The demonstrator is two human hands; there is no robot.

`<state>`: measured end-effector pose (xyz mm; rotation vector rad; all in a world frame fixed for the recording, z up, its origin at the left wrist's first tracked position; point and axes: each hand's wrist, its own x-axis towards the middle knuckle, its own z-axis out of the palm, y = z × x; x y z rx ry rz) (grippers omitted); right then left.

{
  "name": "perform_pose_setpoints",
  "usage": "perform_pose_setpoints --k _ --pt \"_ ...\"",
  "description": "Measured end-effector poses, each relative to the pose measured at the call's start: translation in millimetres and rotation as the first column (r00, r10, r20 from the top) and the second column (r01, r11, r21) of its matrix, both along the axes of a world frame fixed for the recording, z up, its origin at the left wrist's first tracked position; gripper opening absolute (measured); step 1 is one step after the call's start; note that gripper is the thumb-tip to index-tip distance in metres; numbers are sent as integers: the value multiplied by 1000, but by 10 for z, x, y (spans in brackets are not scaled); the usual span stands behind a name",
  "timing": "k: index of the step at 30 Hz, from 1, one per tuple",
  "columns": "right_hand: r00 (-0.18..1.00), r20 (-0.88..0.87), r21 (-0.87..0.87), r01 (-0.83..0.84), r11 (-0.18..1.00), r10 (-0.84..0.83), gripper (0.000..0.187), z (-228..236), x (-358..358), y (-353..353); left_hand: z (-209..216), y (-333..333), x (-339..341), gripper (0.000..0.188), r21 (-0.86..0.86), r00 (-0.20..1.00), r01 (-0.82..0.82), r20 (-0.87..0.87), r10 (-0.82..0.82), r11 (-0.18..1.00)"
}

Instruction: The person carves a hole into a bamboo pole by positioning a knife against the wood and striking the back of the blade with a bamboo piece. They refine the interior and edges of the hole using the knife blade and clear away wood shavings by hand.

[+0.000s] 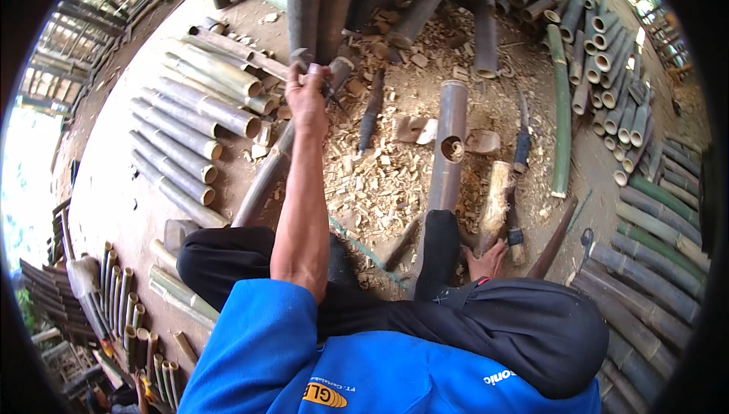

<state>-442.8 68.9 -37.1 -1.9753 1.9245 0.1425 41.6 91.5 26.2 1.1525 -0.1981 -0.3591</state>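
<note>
You seem partway through carving the holed bamboo tube [451, 121]; further cutting wants it steady. Your left hand [307, 99] curls round something unclear; the grip of your right hand [487, 260] can't be told.

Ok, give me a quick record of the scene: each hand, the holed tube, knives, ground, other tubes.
Left hand: closed on a grey-headed tool, partly hidden
Right hand: at the near end of a pale wood piece; grip unclear
Holed tube: ahead of the body, round hole facing up
Knives: two with dark-wrapped handles, one either side of the holed tube
Ground: wood chips scattered
Other tubes: rows at left and right
</note>
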Motion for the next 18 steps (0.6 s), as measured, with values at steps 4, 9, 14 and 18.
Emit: perform_pose_setpoints --k 4,9,14,18 --pt "975 218 94 21 995 -41 94 -246 -194 -136 227 -79 -298 26 -753 786 -62 -441 -433 655" --pt "901 422 99 61 993 -97 105 290 -475 -424 267 -259 -938 31 -655 731 -77 -550 -405 752" --pt "753 634 128 -330 935 179 112 1316 107 -1097 -29 -407 -1272 17 -372 806 -85 -570 -156 924" --pt "707 552 27 -544 839 441 124 2418 754 -1441 -150 -764 -1533 6 -359 794 -221 -606 -46 907"
